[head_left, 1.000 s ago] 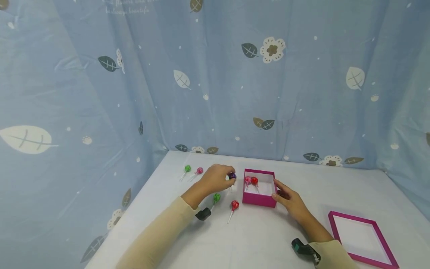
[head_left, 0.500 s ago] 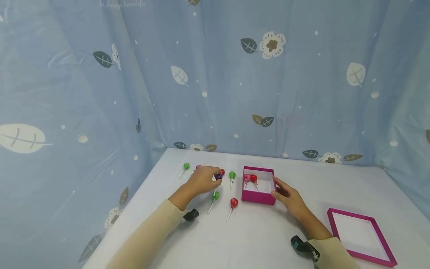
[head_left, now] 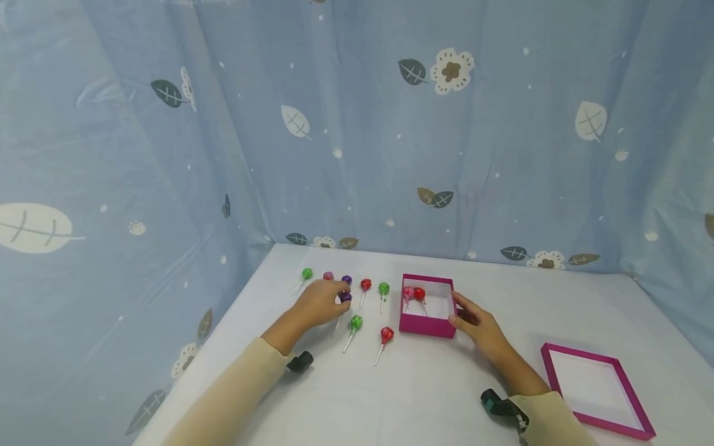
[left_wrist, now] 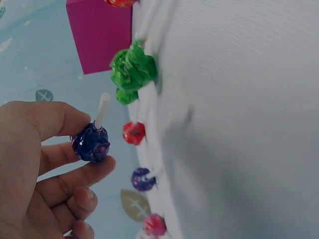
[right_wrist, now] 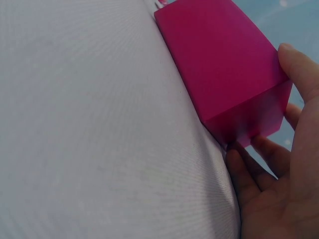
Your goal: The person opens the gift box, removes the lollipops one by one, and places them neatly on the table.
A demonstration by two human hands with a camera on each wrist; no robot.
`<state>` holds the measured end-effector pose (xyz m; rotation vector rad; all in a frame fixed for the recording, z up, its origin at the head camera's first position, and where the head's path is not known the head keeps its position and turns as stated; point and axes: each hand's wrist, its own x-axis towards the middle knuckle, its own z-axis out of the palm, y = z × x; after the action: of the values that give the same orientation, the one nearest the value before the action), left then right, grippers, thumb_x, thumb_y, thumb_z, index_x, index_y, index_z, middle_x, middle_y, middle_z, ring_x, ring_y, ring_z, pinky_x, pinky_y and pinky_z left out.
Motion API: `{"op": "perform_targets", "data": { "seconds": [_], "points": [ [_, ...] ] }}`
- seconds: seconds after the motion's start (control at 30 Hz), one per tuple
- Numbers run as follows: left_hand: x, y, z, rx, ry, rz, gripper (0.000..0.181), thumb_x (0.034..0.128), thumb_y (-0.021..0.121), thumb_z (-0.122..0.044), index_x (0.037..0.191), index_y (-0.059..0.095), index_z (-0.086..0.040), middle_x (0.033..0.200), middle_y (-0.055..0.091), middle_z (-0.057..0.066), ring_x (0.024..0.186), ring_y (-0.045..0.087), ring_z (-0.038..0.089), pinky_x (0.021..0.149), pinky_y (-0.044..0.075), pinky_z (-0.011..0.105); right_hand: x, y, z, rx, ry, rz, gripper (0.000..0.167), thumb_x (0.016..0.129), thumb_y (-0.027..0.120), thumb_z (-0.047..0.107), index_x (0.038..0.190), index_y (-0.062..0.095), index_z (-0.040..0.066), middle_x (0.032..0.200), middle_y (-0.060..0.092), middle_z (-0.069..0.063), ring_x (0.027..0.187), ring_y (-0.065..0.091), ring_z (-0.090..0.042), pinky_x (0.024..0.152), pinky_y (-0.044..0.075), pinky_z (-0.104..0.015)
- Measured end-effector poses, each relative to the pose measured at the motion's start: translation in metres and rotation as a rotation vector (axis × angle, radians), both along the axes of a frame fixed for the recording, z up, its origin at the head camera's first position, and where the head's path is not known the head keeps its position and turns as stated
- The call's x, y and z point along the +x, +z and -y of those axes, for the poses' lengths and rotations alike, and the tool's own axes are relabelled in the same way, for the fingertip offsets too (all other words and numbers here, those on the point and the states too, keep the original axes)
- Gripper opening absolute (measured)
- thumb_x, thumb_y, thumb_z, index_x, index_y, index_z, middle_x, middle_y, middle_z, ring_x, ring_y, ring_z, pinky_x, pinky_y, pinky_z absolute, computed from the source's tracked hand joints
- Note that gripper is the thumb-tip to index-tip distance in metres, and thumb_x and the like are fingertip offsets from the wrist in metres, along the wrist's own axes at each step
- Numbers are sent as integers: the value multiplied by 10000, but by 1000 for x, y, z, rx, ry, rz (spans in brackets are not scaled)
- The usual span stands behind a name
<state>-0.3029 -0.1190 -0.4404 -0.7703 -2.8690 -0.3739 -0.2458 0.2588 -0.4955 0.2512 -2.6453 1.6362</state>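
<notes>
A purple-wrapped lollipop (left_wrist: 90, 142) is pinched by its candy head between the thumb and fingers of my left hand (head_left: 317, 303), its white stick pointing away. In the head view this hand is above the left half of the table, close to a second purple lollipop (head_left: 346, 280) and a green lollipop (head_left: 356, 323). My right hand (head_left: 481, 329) holds the right side of an uncovered magenta box (head_left: 428, 325), its thumb at the near corner and its fingers along the side wall (right_wrist: 251, 119). Inside the box lie a pink lollipop (head_left: 409, 292) and a red lollipop (head_left: 419, 294).
More lollipops lie on the white table: a red one (head_left: 387, 335) in front, and green (head_left: 383, 289), red (head_left: 365, 284), pink (head_left: 328, 276) and green (head_left: 307, 273) ones farther back. A magenta-rimmed lid (head_left: 597, 390) lies at the right. Behind hangs a blue patterned curtain (head_left: 357, 155).
My left hand has moved left, away from the box, carrying the purple lollipop; the green and red lollipops behind it are now uncovered. My right hand stays at the box.
</notes>
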Motion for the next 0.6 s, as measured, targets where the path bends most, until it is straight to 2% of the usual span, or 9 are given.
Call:
{"op": "perform_targets", "data": {
  "seconds": [0.13, 0.4, 0.6],
  "points": [
    [2, -2, 7, -6, 17, 17, 246, 854, 684, -294, 1065, 705, -170, 901, 679, -74, 831, 615, 132, 792, 494, 354, 0, 1, 0, 11, 3, -1, 688, 943, 641, 341, 1533, 325, 182, 1540, 303, -187, 1304, 411, -443, 946, 439, -517],
    [7, -9, 13, 4, 72, 127, 269, 872, 685, -312, 1101, 704, -172, 945, 679, -69, 898, 613, 140, 861, 501, 378, 2, 4, -1, 6, 12, -2, 680, 950, 638, 314, 1534, 320, 169, 1541, 298, -191, 1303, 415, -437, 946, 446, -507],
    [12, -9, 16, 16, 69, 146, 273, 868, 705, -306, 1098, 707, -158, 929, 681, -63, 886, 614, 146, 848, 502, 380, 12, 18, 6, 3, 19, 1, 660, 959, 631, 229, 1527, 317, 104, 1522, 304, -238, 1285, 422, -461, 944, 445, -519]
  ]
}}
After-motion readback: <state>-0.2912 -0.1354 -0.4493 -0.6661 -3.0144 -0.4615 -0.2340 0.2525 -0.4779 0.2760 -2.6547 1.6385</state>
